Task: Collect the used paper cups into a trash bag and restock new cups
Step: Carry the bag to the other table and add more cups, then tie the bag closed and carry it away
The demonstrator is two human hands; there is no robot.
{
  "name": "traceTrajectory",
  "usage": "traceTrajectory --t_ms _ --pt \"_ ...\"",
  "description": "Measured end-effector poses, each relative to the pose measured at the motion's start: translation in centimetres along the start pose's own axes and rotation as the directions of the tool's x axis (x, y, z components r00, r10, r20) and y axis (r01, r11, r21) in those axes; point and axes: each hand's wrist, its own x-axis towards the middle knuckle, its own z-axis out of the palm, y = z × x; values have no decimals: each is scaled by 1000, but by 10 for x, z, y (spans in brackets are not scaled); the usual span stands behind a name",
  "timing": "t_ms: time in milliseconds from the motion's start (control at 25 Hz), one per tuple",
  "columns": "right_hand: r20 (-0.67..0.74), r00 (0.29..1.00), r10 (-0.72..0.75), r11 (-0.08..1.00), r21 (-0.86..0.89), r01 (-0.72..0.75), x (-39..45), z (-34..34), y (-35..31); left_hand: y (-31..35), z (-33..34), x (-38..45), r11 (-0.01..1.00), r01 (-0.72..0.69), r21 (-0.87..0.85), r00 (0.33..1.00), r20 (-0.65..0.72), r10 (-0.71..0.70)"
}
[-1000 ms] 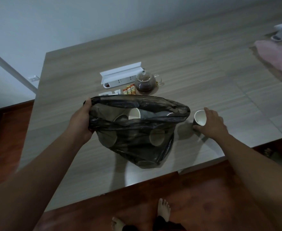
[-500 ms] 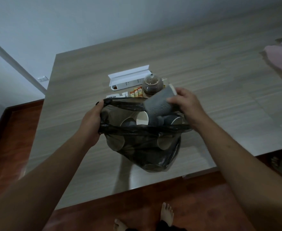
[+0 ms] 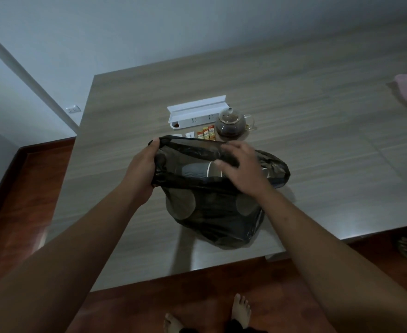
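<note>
head view, looking down over the counter (image 3: 317,116): the left hand (image 3: 141,173) grips the near-left rim of the black trash bag (image 3: 212,212), fingers curled round the bunched plastic and holding the mouth up and open. the right hand (image 3: 242,169) is over the mouth on the right, fingers loosely bent; its fingertips seem to touch the far rim, but whether they pinch it i cannot tell.

a second ago that right hand was out on the counter taking hold of a lone cup to the right of the bag. half a second ago it had carried the cup over the mouth. now the cup (image 3: 203,170) lies on its side inside the bag, just under the rim, white inside turned toward the right hand, and the hand no longer has it. other cups show as pale discs through the thin plastic lower down. the spot on the counter where the cup stood is bare.

no loose used cup shows on the counter in this view, so collecting looks done or close to it, though the counter runs out of frame on the right. restocking is not begun; no fresh cups are in sight. behind the bag stand a glass teapot (image 3: 231,123), a few sachets (image 3: 206,134) and a white power strip (image 3: 197,114). likely next is closing the bag, which sags softly and could spill if let go.
</note>
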Motion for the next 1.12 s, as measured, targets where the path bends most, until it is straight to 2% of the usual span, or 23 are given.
traceTrajectory --t_ms 40,80,120,200,240,280,320,480,560,640,680,720,840,920,960,1000,1040,1120 --pt "-162 985 65 997 -37 -72 2 -7 12 0 -1 -1 1000 -2 9 1000 1 2" --pt "-270 947 172 971 -114 -209 4 -16 28 -1 -3 0 1000 -7 23 1000 3 7" --pt "-295 900 320 906 -182 -382 5 -26 39 -1 -5 0 999 -10 39 1000 9 10" --pt "-148 739 658 716 -180 -674 7 -41 62 -2 -8 2 997 -19 81 999 28 16" --pt "-42 663 747 657 -105 -747 9 -46 69 -2 -9 3 994 -27 105 999 39 23" --pt "26 637 770 637 -3 -771 12 -50 73 -2 -11 4 992 -34 123 998 50 28" --pt "33 650 759 648 60 -760 15 -55 76 -2 -12 5 989 -44 144 998 59 36" --pt "-91 781 617 779 -68 -623 17 -78 73 3 -25 6 950 -114 290 988 136 77" --pt "-124 823 555 827 -29 -562 11 -102 67 10 -41 8 814 -199 546 976 184 115" --pt "-112 839 532 846 39 -531 2 -127 60 18 -58 12 580 -204 789 979 165 120" --pt "-102 841 532 847 70 -527 -1 -138 57 21 -65 14 497 -175 850 984 131 124" --pt "-109 842 528 849 93 -521 -1 -146 54 25 -70 16 477 -142 867 987 90 130" --pt "-170 851 496 868 84 -489 -2 -163 53 37 -72 14 516 -78 853 991 12 130" --pt "-142 847 511 858 23 -514 -6 -169 56 44 -76 10 470 -80 879 996 49 78" --pt "-98 839 535 844 10 -537 -9 -171 60 43 -79 8 487 -98 868 995 91 38" --pt "-57 830 554 832 45 -553 -10 -171 65 41 -82 6 561 -116 820 990 141 -2" --pt "-30 828 560 824 124 -553 -11 -171 69 37 -84 4 687 -125 716 981 192 -21" --pt "-18 850 526 784 398 -477 -12 -164 75 23 -80 -2 946 -110 304 965 260 28"
